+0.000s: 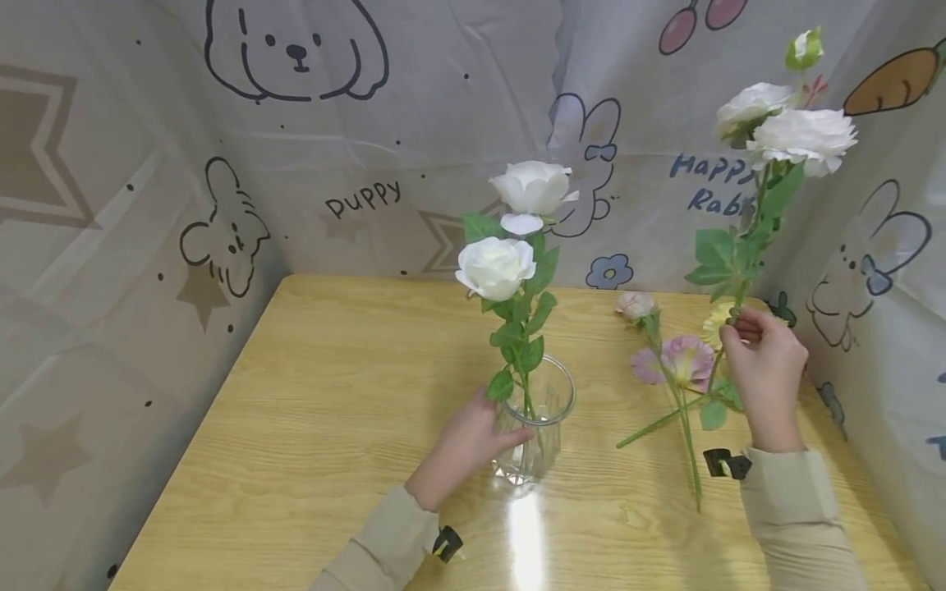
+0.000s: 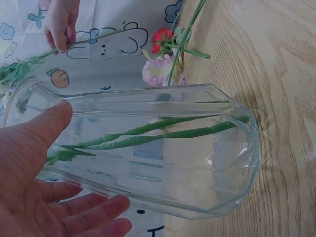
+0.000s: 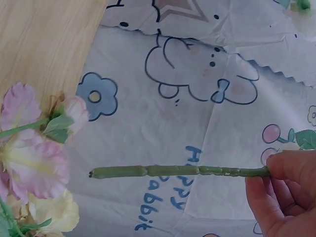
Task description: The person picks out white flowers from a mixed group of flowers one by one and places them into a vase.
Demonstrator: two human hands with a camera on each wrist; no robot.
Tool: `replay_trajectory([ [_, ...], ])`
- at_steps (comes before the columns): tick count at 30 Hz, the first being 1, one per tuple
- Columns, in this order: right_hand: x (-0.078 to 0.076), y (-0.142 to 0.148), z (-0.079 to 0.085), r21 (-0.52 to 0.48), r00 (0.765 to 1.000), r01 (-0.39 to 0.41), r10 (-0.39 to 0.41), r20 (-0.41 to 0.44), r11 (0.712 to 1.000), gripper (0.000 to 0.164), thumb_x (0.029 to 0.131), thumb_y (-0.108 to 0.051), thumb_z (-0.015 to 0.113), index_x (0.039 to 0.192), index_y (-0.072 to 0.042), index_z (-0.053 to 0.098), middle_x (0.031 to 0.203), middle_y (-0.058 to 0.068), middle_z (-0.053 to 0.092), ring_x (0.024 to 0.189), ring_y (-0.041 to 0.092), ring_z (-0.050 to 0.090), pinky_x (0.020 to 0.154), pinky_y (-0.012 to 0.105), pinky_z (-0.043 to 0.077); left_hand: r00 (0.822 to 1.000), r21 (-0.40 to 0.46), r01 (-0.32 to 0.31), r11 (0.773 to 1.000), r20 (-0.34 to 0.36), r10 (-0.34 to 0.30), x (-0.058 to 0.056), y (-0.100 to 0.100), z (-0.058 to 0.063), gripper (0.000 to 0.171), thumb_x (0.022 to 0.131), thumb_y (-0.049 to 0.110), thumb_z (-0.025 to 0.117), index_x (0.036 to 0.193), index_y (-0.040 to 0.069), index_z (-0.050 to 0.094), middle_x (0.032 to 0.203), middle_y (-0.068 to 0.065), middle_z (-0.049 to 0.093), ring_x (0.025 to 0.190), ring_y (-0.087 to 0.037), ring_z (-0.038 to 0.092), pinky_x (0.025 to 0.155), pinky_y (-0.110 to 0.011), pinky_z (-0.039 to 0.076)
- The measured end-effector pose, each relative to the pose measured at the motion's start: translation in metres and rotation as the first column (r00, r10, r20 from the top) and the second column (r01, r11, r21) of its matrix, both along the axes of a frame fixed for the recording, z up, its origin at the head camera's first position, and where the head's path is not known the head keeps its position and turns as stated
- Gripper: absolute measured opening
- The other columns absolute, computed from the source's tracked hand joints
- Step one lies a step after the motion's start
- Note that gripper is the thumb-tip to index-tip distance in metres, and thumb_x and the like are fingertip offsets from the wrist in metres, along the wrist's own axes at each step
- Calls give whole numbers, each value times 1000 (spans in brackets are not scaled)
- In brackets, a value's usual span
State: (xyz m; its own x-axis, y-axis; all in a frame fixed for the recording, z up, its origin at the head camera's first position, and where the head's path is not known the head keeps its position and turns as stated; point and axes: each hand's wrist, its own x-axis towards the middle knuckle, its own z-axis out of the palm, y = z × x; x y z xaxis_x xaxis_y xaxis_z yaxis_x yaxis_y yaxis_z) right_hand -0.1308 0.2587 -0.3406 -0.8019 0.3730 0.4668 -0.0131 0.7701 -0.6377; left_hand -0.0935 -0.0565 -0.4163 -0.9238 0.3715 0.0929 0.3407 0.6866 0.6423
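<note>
A clear glass vase [image 1: 534, 447] stands upright on the table, two white roses [image 1: 497, 268] in it with their green stems [image 2: 163, 136] reaching down inside. My left hand [image 1: 470, 439] is around the vase's near left side, thumb across the front and fingers at the side. To the right, my right hand [image 1: 764, 361] pinches the stem [image 3: 173, 171] of a spray of white flowers [image 1: 801, 135] between thumb and fingers. This spray is held up above the table, blooms upward, its cut stem end hanging free.
On the table's right side lie a pale pink flower [image 1: 637, 305], a pink-purple flower [image 1: 687, 359] and a yellow flower [image 1: 717, 324], their stems crossing. A red flower [image 2: 162, 40] lies beside them. Printed cloth [image 1: 443, 107] walls the back and sides.
</note>
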Motion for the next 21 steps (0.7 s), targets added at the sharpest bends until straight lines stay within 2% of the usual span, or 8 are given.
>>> replay_trajectory([
  [10, -2, -21, 17, -41, 997, -60, 58, -53, 997, 23, 82, -8, 57, 100, 6, 62, 91, 17, 64, 69, -17, 40, 61, -1, 39, 1000, 0, -7, 1000, 12, 7, 0, 0, 0, 82, 76, 38, 68, 141, 11, 26, 128, -19, 45, 106, -32, 52, 87, -40, 46],
  [17, -3, -41, 28, -72, 983, -145, 135, -125, 987, 19, 81, -3, 59, 96, 7, 62, 89, 17, 63, 72, -13, 45, 64, 0, 41, 999, 13, -14, 1000, 37, 13, 1, 1, 1, 81, 76, 37, 69, 141, 12, 26, 131, -19, 43, 108, -33, 50, 87, -42, 46],
  [21, -3, -54, 33, -97, 977, -187, 174, -125, 978, 18, 81, -3, 60, 97, 6, 62, 90, 15, 63, 75, -9, 49, 67, 4, 44, 999, 9, -13, 1000, 33, 12, 1, 0, 2, 82, 76, 37, 69, 141, 12, 26, 131, -19, 43, 108, -33, 51, 87, -41, 46],
])
